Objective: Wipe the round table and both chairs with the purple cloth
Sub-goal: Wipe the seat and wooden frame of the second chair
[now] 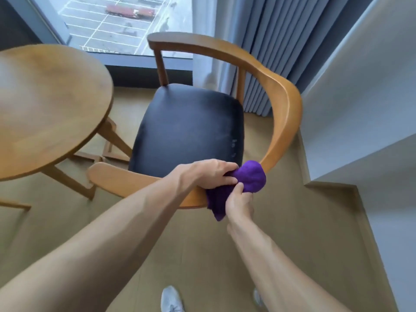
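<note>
A wooden armchair (284, 102) with a curved back rail and a black padded seat (186, 127) stands in the middle. The purple cloth (251, 179) is draped over the near part of its curved rail. My left hand (207, 174) grips the cloth from above on the rail. My right hand (239, 202) pinches the hanging part of the cloth from below. The round wooden table (45, 104) stands to the left of the chair. Only one chair is in view.
Grey curtains (281, 41) hang behind the chair, with a large window (117, 23) at the back. A white wall ledge (364, 109) juts out on the right. My grey shoes (172, 299) stand on the tan floor below.
</note>
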Motion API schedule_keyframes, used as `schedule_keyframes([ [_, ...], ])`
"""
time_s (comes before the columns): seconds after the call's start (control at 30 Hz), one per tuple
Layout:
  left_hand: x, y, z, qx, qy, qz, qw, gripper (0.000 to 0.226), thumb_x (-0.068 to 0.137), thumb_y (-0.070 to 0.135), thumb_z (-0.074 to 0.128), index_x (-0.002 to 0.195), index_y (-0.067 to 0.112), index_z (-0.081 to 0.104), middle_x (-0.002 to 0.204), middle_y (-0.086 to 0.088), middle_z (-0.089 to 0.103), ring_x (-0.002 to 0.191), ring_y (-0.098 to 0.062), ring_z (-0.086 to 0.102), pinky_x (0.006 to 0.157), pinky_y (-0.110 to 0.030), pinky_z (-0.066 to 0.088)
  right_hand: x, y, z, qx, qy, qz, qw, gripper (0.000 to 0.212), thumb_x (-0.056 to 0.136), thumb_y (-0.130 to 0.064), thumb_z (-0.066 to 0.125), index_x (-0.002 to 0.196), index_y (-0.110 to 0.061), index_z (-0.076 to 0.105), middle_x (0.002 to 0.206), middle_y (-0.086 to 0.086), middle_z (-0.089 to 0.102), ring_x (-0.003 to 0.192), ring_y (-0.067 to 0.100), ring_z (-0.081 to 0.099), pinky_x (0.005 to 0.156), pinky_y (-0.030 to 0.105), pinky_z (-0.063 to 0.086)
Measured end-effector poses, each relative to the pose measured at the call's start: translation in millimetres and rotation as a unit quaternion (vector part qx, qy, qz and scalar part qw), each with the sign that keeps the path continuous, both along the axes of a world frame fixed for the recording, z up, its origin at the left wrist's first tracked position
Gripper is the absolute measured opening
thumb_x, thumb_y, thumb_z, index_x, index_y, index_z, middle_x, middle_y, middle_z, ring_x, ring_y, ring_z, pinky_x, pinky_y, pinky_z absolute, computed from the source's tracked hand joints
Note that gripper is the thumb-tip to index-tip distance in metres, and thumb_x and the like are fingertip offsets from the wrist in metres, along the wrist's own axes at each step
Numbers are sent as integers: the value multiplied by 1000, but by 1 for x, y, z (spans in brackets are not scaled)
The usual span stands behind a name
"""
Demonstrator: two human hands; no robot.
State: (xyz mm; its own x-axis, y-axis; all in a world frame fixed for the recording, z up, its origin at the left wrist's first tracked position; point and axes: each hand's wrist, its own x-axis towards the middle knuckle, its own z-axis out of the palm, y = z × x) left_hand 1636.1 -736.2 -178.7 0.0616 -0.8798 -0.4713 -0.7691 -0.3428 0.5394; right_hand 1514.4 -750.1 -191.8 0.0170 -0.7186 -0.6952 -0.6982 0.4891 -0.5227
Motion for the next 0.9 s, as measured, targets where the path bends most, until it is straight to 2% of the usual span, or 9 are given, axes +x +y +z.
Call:
schedule_keyframes([
  [0.07, 10, 11, 6, 9, -5, -19, 1000, 28, 102, 40, 51, 115, 16, 53, 102, 2, 56, 96, -25, 54, 72, -24, 30, -4, 8, 14, 63, 8, 86, 994, 50, 105, -36, 32, 125, 5, 51, 125, 27, 61, 105, 39, 62, 92, 43, 48],
  [0.17, 25, 31, 17, 52, -40, -27, 997, 35, 100, 37, 55, 124, 12, 55, 120, -7, 61, 110, -30, 57, 89, -37, 44, -18, 2, 38, 162, -13, 260, 952, 27, 97, -25, 46, 89, -3, 60, 89, 20, 74, 69, 28, 68, 70, 37, 55],
  [0.23, 31, 46, 23, 78, -81, -12, 994, 37, 98, 38, 55, 129, 18, 56, 128, -5, 60, 119, -28, 55, 96, -40, 46, -20, -20, 48, 40, -17, 371, 928, 21, 88, -12, 49, 78, -6, 67, 71, 6, 73, 60, 20, 67, 67, 34, 57],
  [0.33, 5, 68, 29, 8, -206, 111, 972, 36, 95, 38, 55, 129, 27, 56, 131, 1, 54, 125, -24, 48, 100, -41, 41, -3, -55, 56, -291, -75, 479, 825, 21, 90, -13, 56, 103, -18, 71, 98, -3, 69, 89, 13, 63, 86, 30, 50],
  [0.43, -69, 80, 30, -166, -219, 416, 867, 14, 91, 30, 57, 94, 17, 57, 99, -3, 59, 94, -27, 55, 80, -40, 45, 27, -63, 45, -260, -130, 638, 714, 42, 99, -25, 53, 140, -14, 52, 141, 3, 52, 131, 15, 47, 112, 26, 32],
  [0.53, -126, 76, 25, -97, -26, 654, 750, 30, 97, 43, 53, 80, 18, 51, 82, 1, 62, 86, -27, 60, 75, -41, 46, 47, -56, 25, -150, -86, 746, 643, 51, 102, -45, 41, 145, -17, 43, 147, 3, 49, 136, 18, 42, 113, 32, 31],
  [0.6, -135, 64, 16, -44, 35, 743, 667, 35, 99, 47, 48, 82, 17, 51, 85, 0, 63, 92, -28, 60, 78, -41, 43, 57, -52, 15, -107, -54, 772, 624, 42, 102, -52, 34, 121, -19, 53, 124, 3, 63, 116, 24, 56, 99, 41, 43],
  [0.7, -129, 40, 11, -75, 72, 828, 551, 33, 102, 40, 46, 95, 8, 51, 101, -10, 63, 103, -32, 54, 83, -39, 39, 69, -42, 3, -122, -51, 786, 604, 36, 101, -53, 30, 84, -22, 39, 88, -5, 55, 89, 24, 54, 80, 42, 43],
  [0.9, -124, 30, -6, -170, 89, 928, 319, 23, 102, 29, 48, 98, 8, 40, 105, -11, 55, 101, -33, 54, 87, -41, 42, 77, -32, -9, -129, -57, 781, 609, 39, 101, -55, 27, 78, -23, 33, 77, -13, 50, 80, 20, 49, 73, 40, 37],
])
